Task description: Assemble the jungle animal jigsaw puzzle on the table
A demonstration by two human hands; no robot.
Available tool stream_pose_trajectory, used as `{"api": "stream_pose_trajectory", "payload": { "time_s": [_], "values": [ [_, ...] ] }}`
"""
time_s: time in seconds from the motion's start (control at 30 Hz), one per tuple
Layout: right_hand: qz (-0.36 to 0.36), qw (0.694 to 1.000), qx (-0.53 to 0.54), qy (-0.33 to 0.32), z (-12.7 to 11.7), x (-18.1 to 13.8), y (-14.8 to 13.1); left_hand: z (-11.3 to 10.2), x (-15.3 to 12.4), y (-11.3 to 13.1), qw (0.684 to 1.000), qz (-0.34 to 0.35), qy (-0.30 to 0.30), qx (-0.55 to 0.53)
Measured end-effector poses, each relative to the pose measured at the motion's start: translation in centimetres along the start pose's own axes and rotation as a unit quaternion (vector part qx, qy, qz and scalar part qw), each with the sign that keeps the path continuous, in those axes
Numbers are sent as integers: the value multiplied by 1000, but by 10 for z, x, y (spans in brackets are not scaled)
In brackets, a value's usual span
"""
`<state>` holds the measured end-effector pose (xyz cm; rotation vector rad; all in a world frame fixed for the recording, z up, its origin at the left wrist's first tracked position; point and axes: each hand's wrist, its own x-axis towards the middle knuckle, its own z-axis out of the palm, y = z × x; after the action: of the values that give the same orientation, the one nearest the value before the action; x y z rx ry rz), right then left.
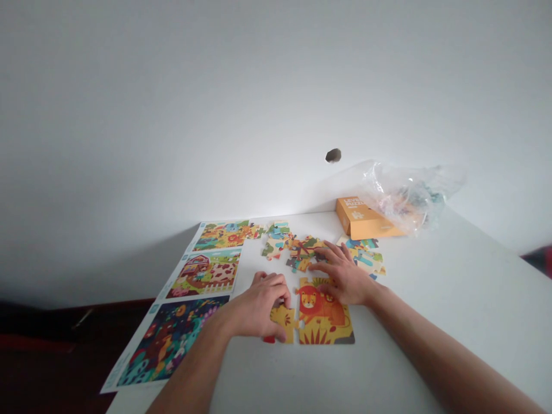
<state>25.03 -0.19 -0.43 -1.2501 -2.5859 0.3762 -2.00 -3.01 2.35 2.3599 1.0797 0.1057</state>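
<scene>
My left hand (264, 303) curls its thumb and fingers around the edges of a yellow jigsaw puzzle piece (284, 315) lying on the white table (259, 379). Just right of that piece, with a narrow gap between, is a joined puzzle section (324, 322) showing a lion. My right hand (342, 273) has its fingers spread. Its fingertips reach over a cluster of loose puzzle pieces (303, 247), and its thumb side covers the section's upper right part. Whether the right fingertips touch a piece, I cannot tell.
A printed reference sheet (183, 287) with three pictures lies at the left table edge. More pieces sit at the back (278, 230) and beyond my right wrist (371, 261). An orange puzzle box (356, 217) and a clear plastic bag (409, 195) stand against the wall.
</scene>
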Motion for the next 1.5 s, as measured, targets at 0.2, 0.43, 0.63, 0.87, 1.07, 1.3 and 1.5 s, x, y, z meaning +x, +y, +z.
{"api": "stream_pose_trajectory", "payload": {
  "time_s": [0.2,0.43,0.63,0.87,1.07,1.3,1.5],
  "values": [
    [1,1000,1,-3,0,0,0,4,2,-2,999,28,3,-31],
    [4,1000,-1,-2,-1,-1,-3,9,4,-1,999,41,8,-25],
    [2,1000,-4,0,0,0,-2,6,5,2,998,57,20,-1],
    [5,1000,-2,-1,-2,0,-4,9,7,2,998,61,28,-2],
    [4,1000,-4,-3,-3,0,-4,10,8,1,998,58,25,-9],
    [6,1000,-5,-9,-3,0,-3,10,8,3,998,50,26,-5],
    [6,1000,-4,-8,-3,0,-3,9,9,4,998,48,23,-12]
  ]
}}
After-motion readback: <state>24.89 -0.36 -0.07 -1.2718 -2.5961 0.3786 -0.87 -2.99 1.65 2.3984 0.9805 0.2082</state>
